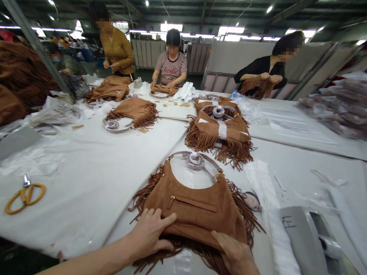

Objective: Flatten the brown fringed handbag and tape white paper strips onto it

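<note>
A brown suede fringed handbag (195,205) lies flat on the white table (87,165) in front of me, zip pocket up, its wrapped handle (196,160) pointing away. My left hand (149,233) grips the bag's near left bottom edge, thumb on top and fingers curled under the fringe. My right hand (237,255) holds the near right bottom edge the same way. Loose fringe spreads out around both hands.
Yellow-handled scissors (25,195) lie at the left. A stack of finished fringed bags (221,133) sits beyond, another bag (136,111) further left. Three people work at the table's far side. Wrapped bags pile up at the right (346,106), brown material at the left (12,81).
</note>
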`<control>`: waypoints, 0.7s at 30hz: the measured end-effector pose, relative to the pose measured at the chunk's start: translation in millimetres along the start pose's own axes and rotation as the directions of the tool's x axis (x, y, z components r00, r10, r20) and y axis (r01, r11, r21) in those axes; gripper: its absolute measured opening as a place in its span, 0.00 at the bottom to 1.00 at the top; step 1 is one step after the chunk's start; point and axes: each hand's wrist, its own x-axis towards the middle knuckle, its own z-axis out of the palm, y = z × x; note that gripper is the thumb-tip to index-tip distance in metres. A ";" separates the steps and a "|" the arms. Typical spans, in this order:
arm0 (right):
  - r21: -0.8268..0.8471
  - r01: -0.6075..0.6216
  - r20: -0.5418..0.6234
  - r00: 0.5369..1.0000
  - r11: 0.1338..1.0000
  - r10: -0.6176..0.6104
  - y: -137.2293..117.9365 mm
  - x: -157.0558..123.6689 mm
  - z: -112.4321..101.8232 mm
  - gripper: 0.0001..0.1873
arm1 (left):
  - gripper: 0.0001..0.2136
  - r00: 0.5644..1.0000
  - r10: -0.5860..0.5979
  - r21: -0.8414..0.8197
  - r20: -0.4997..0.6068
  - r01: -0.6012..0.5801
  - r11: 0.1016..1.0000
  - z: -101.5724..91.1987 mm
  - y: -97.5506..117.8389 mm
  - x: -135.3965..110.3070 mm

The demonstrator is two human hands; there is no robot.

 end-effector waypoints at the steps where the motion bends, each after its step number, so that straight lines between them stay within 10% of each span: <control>1: -0.005 0.000 -0.002 1.000 1.000 0.000 -1.1 0.9 -1.5 0.27 | 0.30 1.000 -0.015 0.035 -0.008 0.015 0.999 -1.1 6.0 0.0; 5: -0.011 0.001 0.003 1.000 1.000 -0.001 -6.1 4.3 -7.6 0.28 | 0.11 0.998 0.031 0.140 -0.046 -0.024 0.990 -2.0 27.7 -0.6; 10: 0.012 -0.036 0.058 0.998 0.999 0.035 -7.3 -1.2 -4.0 0.27 | 0.18 0.939 0.336 0.103 -0.071 -0.329 0.939 9.6 52.7 4.7; 21: 0.077 -0.018 0.263 0.965 0.997 -0.003 -35.2 19.3 -25.6 0.25 | 0.15 0.966 0.204 0.008 0.157 -0.208 0.978 5.0 64.5 24.0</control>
